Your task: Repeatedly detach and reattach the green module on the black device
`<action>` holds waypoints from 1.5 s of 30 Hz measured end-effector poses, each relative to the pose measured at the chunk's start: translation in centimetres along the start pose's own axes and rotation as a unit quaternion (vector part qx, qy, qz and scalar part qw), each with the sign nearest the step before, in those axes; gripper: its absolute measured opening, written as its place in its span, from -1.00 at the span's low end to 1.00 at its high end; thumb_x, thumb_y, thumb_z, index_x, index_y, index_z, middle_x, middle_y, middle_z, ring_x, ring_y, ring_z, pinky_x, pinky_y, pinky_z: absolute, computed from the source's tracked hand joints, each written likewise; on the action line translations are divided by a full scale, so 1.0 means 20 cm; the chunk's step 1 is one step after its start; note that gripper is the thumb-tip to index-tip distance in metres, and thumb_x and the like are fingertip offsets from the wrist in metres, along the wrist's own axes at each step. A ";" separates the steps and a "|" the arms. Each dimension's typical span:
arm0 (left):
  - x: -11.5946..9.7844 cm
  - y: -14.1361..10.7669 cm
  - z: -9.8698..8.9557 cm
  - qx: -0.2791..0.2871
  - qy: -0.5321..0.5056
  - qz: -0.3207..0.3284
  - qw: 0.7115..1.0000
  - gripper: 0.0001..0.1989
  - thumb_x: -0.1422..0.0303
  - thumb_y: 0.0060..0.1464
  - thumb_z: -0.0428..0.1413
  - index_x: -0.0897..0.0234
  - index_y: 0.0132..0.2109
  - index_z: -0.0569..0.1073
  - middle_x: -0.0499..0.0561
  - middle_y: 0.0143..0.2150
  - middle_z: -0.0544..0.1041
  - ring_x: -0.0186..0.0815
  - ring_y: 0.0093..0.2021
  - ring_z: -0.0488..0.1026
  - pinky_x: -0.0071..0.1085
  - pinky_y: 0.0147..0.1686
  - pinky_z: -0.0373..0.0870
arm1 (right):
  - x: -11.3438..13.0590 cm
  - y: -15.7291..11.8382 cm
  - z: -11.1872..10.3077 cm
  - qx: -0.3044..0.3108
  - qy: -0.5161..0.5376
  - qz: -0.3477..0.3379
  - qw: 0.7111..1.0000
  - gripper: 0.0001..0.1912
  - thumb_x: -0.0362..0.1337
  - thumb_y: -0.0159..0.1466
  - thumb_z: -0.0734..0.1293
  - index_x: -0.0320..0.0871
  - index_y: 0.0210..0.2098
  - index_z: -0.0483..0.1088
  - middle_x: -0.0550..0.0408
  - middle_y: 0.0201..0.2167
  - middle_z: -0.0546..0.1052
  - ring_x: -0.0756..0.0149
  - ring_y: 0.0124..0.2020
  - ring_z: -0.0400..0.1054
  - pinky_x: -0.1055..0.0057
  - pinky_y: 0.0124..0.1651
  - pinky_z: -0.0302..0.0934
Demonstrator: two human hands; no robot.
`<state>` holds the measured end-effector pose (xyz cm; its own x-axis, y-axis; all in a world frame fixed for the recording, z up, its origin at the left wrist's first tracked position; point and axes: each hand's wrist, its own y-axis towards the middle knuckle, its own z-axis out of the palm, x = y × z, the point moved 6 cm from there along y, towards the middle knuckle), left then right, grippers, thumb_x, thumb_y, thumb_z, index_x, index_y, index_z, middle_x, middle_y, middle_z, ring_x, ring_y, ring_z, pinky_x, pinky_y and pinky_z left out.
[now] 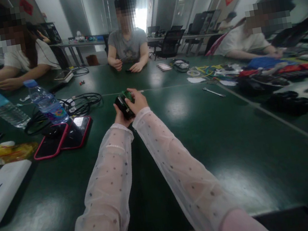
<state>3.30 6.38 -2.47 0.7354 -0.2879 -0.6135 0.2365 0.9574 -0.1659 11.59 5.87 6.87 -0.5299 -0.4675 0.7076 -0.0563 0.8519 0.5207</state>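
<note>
Over the dark green table, my left hand (119,117) is closed round a small black box-like object (122,108), its thumb along the left side. My right hand (139,101) reaches across from the right, fingers bent and pressed to the far side and top of the same object. A thin green piece (127,94), perhaps a circuit board, shows at the right fingertips, at the edge of the black object. Whether the two are joined I cannot tell. Both forearms wear sheer white dotted sleeves.
On the left are two water bottles (47,102), black cables (89,100), two red-edged phones (76,133) and a white power bank (4,192). A wrench (214,92) lies right of my hands, before a pile of wires and tools (270,70). Several people sit around the table (207,153).
</note>
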 end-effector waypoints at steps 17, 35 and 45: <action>0.00 -0.03 -0.03 -0.101 -0.063 -0.036 0.992 -0.20 -0.27 0.09 -0.34 0.28 0.03 0.39 0.13 -0.32 0.49 -0.21 -0.31 0.47 -0.28 -0.29 0.46 | -0.23 0.02 0.00 -0.037 0.397 0.189 0.897 -0.87 -0.22 0.28 0.30 -0.03 -0.19 0.44 0.19 -0.36 0.53 0.39 -0.23 0.46 0.29 0.03 0.35; 0.00 -0.06 0.02 -0.129 0.025 -0.027 0.991 -0.23 -0.26 0.10 -0.25 0.28 0.06 0.40 0.19 -0.21 0.51 -0.16 -0.25 0.48 -0.24 -0.27 0.49 | -0.48 -0.20 0.08 -0.043 0.630 0.382 0.674 -0.78 -0.19 0.38 0.13 -0.01 -0.10 0.36 0.15 -0.31 0.57 0.44 -0.30 0.51 0.51 -0.27 0.45; 0.03 -0.02 0.07 -0.112 0.183 0.025 0.976 -0.73 0.18 0.10 0.09 0.34 -0.25 0.46 0.07 -0.43 0.49 -0.21 -0.34 0.50 -0.26 -0.26 0.45 | -0.50 -0.19 0.14 -0.029 0.579 0.378 0.722 -0.75 -0.15 0.36 0.17 -0.02 -0.07 0.41 0.24 -0.46 0.55 0.37 -0.49 0.46 0.38 -0.32 0.43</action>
<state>4.60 5.82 -1.70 0.4570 -0.2518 -0.8531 0.0304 0.9630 -0.2679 14.74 7.99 -3.37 0.6733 0.2145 0.7075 -0.0689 0.9710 -0.2288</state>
